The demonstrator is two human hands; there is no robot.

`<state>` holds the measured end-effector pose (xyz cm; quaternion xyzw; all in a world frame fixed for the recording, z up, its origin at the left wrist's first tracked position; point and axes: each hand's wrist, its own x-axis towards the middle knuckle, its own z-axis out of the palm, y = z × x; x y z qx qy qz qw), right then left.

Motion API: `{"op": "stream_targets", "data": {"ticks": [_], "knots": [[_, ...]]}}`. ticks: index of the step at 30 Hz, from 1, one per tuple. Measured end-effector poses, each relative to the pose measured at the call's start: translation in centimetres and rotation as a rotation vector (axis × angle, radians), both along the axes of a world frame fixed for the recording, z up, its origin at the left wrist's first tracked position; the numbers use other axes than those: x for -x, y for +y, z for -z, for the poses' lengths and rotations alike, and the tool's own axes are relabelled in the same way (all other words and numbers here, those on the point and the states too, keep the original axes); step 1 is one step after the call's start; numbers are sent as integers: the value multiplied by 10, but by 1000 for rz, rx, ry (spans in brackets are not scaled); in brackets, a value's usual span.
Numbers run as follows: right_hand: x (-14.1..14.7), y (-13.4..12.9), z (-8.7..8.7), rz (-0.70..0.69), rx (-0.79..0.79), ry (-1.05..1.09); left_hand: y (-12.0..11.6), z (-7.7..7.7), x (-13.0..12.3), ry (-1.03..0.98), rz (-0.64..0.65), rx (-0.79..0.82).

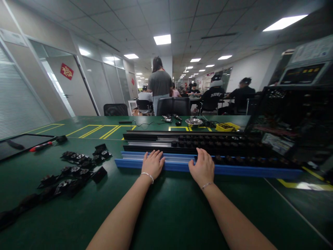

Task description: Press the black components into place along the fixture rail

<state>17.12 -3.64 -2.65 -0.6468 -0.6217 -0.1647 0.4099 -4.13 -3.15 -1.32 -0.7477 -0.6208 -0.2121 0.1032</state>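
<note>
A long blue channel rail (177, 166) lies across the green table in front of me. My left hand (152, 164) rests on its left part, fingers stretched over the channel, holding nothing. Farther right, my right hand (203, 166) bends over the same rail; between its thumb and forefinger shows a small black part (195, 160), mostly hidden by the hand. A row of black parts (239, 160) sits in the channel to the right of that hand. Behind the blue rail lie black rails (145, 148), also with rows of black parts.
Loose black parts (75, 170) are scattered at left, near a red-handled tool (40, 146) and a dark flat panel (20, 144). A metal bowl (194, 122) and yellow tray (227, 127) stand behind the rails. Dark equipment (283, 114) rises at right. People (160, 83) are beyond the table.
</note>
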Motion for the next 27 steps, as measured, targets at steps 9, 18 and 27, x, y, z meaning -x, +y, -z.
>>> {"op": "stream_targets", "data": {"ticks": [9, 18, 27], "knots": [[2, -5, -4, 113, 51, -46, 0, 0, 1, -21, 20, -22], [6, -7, -5, 105, 84, -48, 2, 1, 1, -14, 21, -43], [9, -9, -8, 46, 130, -23, 1, 1, 1, -26, 24, -47]]}}
